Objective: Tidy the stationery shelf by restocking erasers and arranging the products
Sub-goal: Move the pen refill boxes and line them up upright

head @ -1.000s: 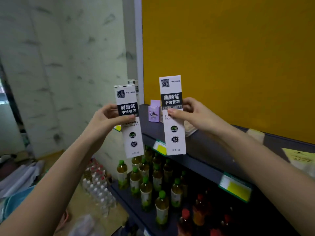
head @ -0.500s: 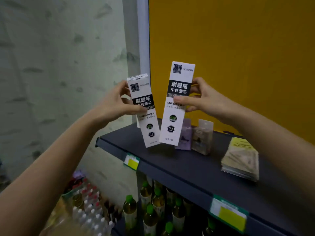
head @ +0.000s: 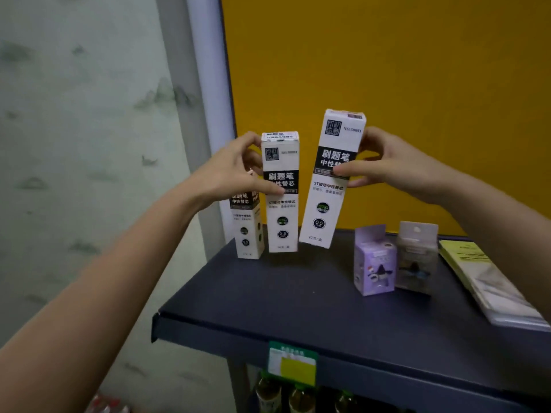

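Left hand pinches a white box, right hand a tilted box, seemingly not yet set down; next, stand both upright beside the corner box.

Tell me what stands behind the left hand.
A third white refill box stands on the dark shelf behind the left hand, which grips a second box. Only its lower half shows; the hand covers its top.

Dim, even light; soft focus, edges seemingly bowed by wide-angle lens.
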`<state>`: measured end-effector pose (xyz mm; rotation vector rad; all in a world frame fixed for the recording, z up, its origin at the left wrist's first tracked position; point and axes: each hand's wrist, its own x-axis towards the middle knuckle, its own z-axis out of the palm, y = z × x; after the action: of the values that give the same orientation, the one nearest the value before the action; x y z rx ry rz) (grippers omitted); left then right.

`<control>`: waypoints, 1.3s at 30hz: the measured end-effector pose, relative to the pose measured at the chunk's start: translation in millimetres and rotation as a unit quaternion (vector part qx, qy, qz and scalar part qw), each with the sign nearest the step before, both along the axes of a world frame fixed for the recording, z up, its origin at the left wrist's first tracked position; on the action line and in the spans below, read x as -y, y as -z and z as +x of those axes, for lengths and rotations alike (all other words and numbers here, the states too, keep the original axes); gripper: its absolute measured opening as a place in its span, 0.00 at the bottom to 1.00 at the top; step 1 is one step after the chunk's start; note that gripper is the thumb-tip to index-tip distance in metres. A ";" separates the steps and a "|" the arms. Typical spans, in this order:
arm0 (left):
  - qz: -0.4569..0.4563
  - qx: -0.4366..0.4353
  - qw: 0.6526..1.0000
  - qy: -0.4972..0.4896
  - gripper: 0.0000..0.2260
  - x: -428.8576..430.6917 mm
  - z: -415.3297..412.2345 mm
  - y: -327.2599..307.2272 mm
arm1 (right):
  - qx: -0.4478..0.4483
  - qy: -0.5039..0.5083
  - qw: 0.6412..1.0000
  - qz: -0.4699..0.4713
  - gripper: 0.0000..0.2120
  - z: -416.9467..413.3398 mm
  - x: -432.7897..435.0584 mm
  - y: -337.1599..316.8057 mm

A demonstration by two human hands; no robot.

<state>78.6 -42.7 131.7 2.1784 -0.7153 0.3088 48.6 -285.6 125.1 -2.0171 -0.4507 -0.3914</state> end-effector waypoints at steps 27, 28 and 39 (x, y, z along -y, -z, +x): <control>0.245 0.105 0.962 0.054 0.22 -21.2 106.5 3.8 | -0.161 0.074 0.980 -0.086 0.29 67.1 -42.4 14.1; 0.252 0.097 0.961 0.055 0.23 -22.2 107.3 1.7 | -0.165 0.070 0.980 -0.085 0.29 68.8 -42.8 14.4; 0.215 0.063 0.969 0.099 0.19 -29.4 117.7 -2.3 | -0.192 0.048 0.975 -0.098 0.28 76.2 -48.6 19.0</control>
<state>196.3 -13.4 133.9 2.4797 -1.1514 0.1997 124.8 -236.9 106.2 -2.2462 -0.1550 -0.0072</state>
